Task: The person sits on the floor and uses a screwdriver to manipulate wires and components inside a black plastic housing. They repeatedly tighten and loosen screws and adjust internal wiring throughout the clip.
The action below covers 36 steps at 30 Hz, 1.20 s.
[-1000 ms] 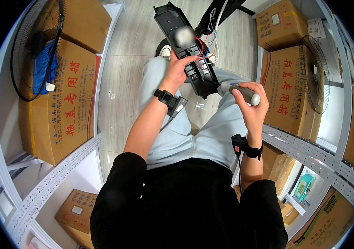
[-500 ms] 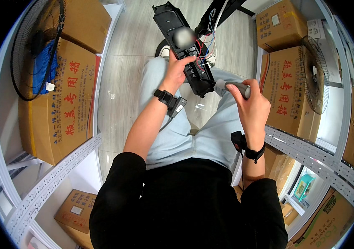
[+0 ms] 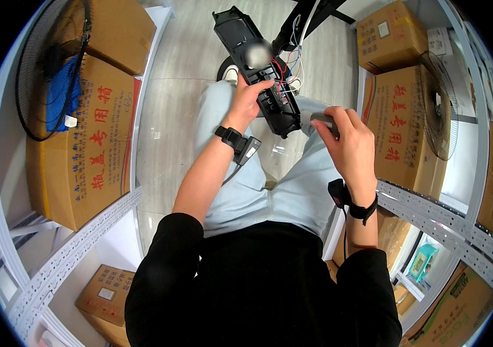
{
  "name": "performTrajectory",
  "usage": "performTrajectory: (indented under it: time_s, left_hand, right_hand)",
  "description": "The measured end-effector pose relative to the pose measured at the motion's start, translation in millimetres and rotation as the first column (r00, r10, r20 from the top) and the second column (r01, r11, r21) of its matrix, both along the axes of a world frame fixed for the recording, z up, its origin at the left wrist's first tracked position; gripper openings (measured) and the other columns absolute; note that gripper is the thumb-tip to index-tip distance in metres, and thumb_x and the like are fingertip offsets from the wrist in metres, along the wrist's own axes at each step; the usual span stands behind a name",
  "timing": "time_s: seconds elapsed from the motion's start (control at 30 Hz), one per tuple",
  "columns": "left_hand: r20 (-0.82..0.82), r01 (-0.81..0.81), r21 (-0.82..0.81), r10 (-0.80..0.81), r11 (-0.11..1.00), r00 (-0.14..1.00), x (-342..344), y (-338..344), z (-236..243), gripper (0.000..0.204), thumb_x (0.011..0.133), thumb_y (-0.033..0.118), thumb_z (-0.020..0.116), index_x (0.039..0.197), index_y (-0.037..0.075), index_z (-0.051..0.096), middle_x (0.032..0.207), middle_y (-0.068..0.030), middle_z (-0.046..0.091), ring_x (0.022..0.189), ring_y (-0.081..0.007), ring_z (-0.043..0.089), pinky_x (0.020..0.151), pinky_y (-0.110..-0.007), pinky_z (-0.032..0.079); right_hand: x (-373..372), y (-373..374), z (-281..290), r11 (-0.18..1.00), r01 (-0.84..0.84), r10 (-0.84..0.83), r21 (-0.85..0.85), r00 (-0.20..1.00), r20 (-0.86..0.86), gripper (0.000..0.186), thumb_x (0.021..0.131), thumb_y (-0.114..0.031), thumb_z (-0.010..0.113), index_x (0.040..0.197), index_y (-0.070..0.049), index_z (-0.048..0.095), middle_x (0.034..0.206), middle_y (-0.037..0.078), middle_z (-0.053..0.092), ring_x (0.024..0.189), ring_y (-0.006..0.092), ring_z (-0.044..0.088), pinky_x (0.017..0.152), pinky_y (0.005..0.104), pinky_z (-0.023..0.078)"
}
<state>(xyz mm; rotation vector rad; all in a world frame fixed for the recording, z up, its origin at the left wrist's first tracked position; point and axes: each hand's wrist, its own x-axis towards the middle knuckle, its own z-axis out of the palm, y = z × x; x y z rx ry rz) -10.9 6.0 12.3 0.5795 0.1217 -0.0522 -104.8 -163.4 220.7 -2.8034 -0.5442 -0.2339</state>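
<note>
Head view: left hand grips a long black housing, upper centre of frame, slanting down toward the right, thumb on its inner side. Red, blue and white wires run from its right edge. Right hand, right of centre, closed round a grey-handled tool pointing at the housing's lower end; can't tell if touching. Cardboard boxes at left.

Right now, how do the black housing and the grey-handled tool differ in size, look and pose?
The black housing is much larger than the grey-handled tool. The housing's inside is ribbed and divided; the tool looks smooth and rounded. In the picture, the housing slants more steeply than the tool. Both are held: the housing by the left hand, the tool by the right hand.
</note>
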Motion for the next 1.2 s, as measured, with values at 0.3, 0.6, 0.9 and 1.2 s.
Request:
performTrajectory:
  time_s: [0.3, 0.6, 0.9, 1.2]
  left_hand:
    - [0.033, 0.018, 0.030, -0.019, 0.999, 0.999, 1.7, 2.8, -2.2, 0.059, 0.076, -0.015, 0.068, 0.128, 0.007, 0.047, 0.113, -0.0066, 0.064, 0.102, -0.0201, 0.065, 0.087, -0.036, 0.056]
    - [0.011, 0.024, 0.008, -0.024, 1.000, 1.000, -0.3, 3.6, 0.8, 0.055, 0.077, -0.014, 0.068, 0.126, 0.005, 0.050, 0.111, -0.0072, 0.066, 0.098, -0.0208, 0.067, 0.086, -0.036, 0.057]
    - [0.046, 0.051, 0.026, -0.052, 0.998, 0.998, -1.3, 1.8, -0.6, 0.050, 0.080, -0.012, 0.067, 0.127, 0.004, 0.056, 0.115, -0.0087, 0.067, 0.105, -0.0216, 0.066, 0.092, -0.037, 0.055]
    - [0.004, 0.018, 0.004, -0.018, 1.000, 1.000, -1.5, 3.3, 3.2, 0.051, 0.078, -0.013, 0.068, 0.124, 0.005, 0.053, 0.111, -0.0061, 0.066, 0.099, -0.0197, 0.066, 0.087, -0.035, 0.056]
  right_hand:
    - [-1.3, 2.9, 8.6, 0.994, 0.107, -0.107, 0.007, 0.994, -0.013, 0.022, 0.086, -0.018, 0.074, 0.102, -0.007, 0.063, 0.087, 0.014, 0.063, 0.071, 0.0358, 0.064, 0.061, 0.0433, 0.051]
    - [6.3, -3.5, 1.7, 0.982, -0.186, 0.179, 0.031, 0.970, 0.163, 0.023, 0.086, -0.017, 0.074, 0.103, -0.007, 0.062, 0.087, 0.012, 0.063, 0.067, 0.0341, 0.062, 0.060, 0.0425, 0.052]
    - [-2.9, 0.1, -2.7, 0.979, 0.203, -0.203, -0.014, 0.979, 0.017, 0.029, 0.084, -0.017, 0.076, 0.106, -0.007, 0.062, 0.086, 0.012, 0.064, 0.071, 0.0318, 0.064, 0.066, 0.0398, 0.052]
    - [-3.8, 8.6, 5.3, 0.987, 0.129, -0.130, 0.101, 0.991, 0.010, 0.028, 0.080, -0.011, 0.077, 0.104, -0.007, 0.062, 0.100, 0.012, 0.063, 0.079, 0.0323, 0.064, 0.067, 0.0409, 0.052]
